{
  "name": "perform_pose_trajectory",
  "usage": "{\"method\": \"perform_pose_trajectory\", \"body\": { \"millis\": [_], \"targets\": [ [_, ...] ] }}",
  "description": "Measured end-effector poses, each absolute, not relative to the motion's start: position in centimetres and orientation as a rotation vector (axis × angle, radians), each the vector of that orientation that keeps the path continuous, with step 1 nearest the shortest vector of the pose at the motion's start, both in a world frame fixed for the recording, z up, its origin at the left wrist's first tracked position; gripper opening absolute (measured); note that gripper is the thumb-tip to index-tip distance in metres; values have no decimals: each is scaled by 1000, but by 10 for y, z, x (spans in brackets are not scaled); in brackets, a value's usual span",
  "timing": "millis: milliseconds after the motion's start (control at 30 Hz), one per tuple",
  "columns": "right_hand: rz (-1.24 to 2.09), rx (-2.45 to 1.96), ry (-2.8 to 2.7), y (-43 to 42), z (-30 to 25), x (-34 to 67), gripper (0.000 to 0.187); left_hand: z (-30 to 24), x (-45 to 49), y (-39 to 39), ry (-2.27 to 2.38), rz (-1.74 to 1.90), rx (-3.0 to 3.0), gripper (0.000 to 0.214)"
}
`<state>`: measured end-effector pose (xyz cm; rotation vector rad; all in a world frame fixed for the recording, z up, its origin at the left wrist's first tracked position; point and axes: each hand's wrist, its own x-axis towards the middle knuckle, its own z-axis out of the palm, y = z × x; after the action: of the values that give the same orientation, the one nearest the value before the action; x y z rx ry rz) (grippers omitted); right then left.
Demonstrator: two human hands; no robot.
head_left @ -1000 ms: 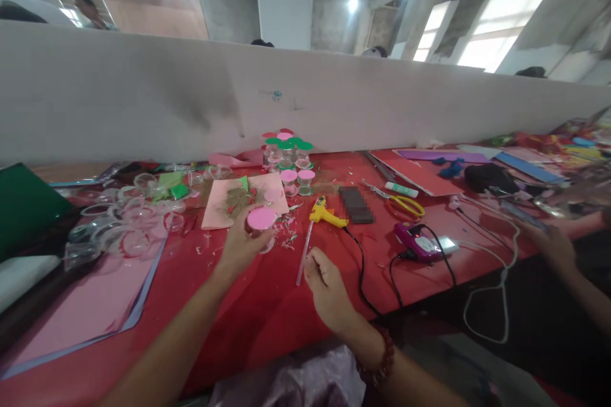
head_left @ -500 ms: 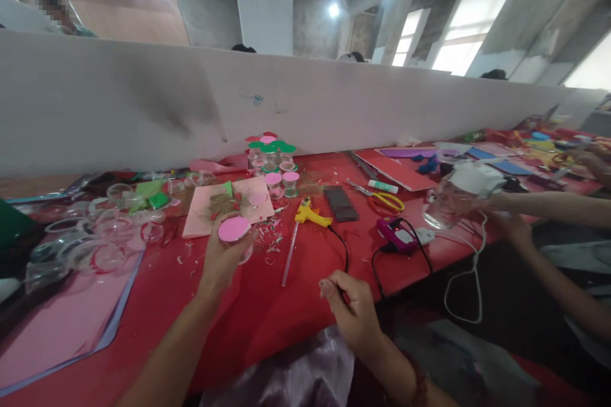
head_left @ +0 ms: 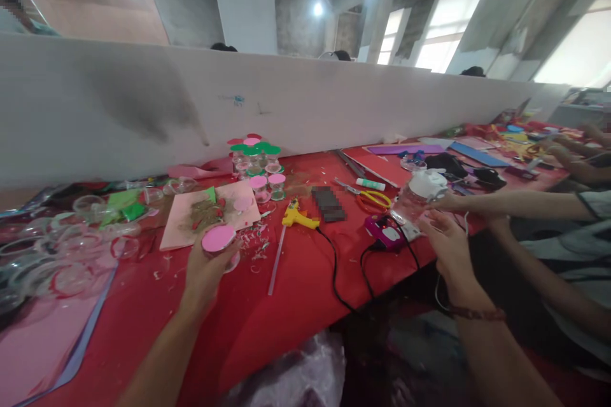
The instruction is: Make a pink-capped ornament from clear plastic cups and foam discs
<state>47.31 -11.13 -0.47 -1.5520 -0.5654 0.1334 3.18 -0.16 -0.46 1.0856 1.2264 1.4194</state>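
Note:
My left hand (head_left: pixel 210 261) is closed around a pair of joined clear plastic cups topped with a pink disc (head_left: pixel 219 238), held upright above the table. On the right, my right hand (head_left: pixel 446 245) is stretched out with fingers apart, close beside a clear bottle with a white lid (head_left: pixel 426 184). A co-worker's hand (head_left: pixel 453 202) is at that bottle. Whether my fingertips touch it I cannot tell. Between my hands lies a yellow glue gun (head_left: pixel 300 216) with a clear glue stick in its back and a black cord.
Joined cups with green and pink discs (head_left: pixel 258 151) stand by the partition (head_left: pixel 296 102). Loose clear cups (head_left: pixel 76 241) crowd the left. A stained pink sheet (head_left: pixel 176 229), scissors (head_left: pixel 372 199), a dark block (head_left: pixel 328 203) and a purple power socket (head_left: pixel 384 233) lie on the red table (head_left: pixel 229 331).
My right hand has moved from the table's front edge rightward to the bottle, its fingers opening out. The bottle has come nearer, shifting left. My left hand still holds the joined cups.

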Motion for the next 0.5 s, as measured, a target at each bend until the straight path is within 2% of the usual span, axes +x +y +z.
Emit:
{"method": "perform_pose_trajectory", "body": {
  "millis": [200, 267, 400, 500],
  "targets": [
    [315, -1475, -601, -78, -6, 496, 37, -3, 34, -2, 1249, 1404, 1042, 68],
    [322, -1461, -638, -70, -1, 497, 34, -2, 33, -2, 1235, 1404, 1043, 73],
    [288, -1551, -704, -60, 5, 507, 40, -2, 33, -3, 1206, 1396, 1061, 82],
    [275, -1614, -695, -55, 5, 513, 34, -3, 35, -1, 1200, 1443, 1084, 93]
  ]
}}
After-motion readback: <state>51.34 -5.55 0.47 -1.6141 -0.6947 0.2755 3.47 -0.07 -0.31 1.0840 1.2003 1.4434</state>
